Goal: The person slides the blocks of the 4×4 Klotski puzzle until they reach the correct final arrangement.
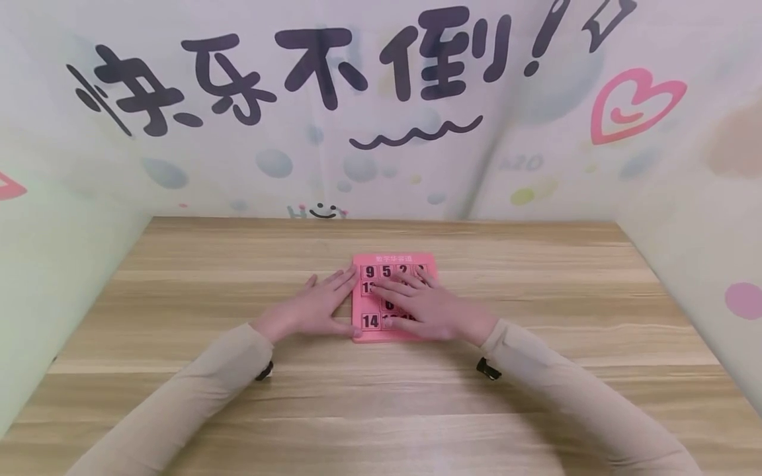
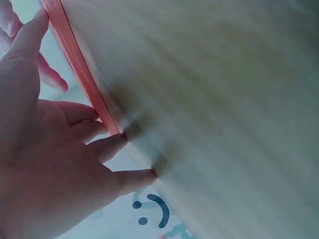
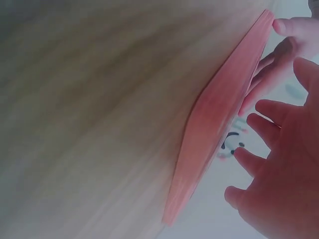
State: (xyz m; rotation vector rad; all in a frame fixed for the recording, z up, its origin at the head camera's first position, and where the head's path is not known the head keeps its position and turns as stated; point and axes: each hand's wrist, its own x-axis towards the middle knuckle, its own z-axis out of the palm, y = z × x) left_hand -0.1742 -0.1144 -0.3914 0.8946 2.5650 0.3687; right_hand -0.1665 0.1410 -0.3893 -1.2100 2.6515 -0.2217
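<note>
Tiles (image 1: 386,272) with black numbers sit in a pink puzzle (image 1: 394,258), which lies flat near the middle of the tabletop (image 1: 381,410). The right hand (image 1: 431,309) is spread over them, palm down; its fingertips seem to hover, though I cannot rule out contact. The left hand (image 1: 313,307) is spread too, pinching nothing, its thumb at the near left corner, some fingertips against the left edge, the little finger apart from it.

A gap shows at the left of the third row, with 13 (image 1: 366,287) above, 6 (image 1: 389,306) to the right and 14 (image 1: 370,321) below. For sliding, the left-side brace looks well placed; light pressure should steady the frame. One fingertip pushing a neighbour straight into the gap seems best, other fingers raised, since a trailing one could drag a second tile.
</note>
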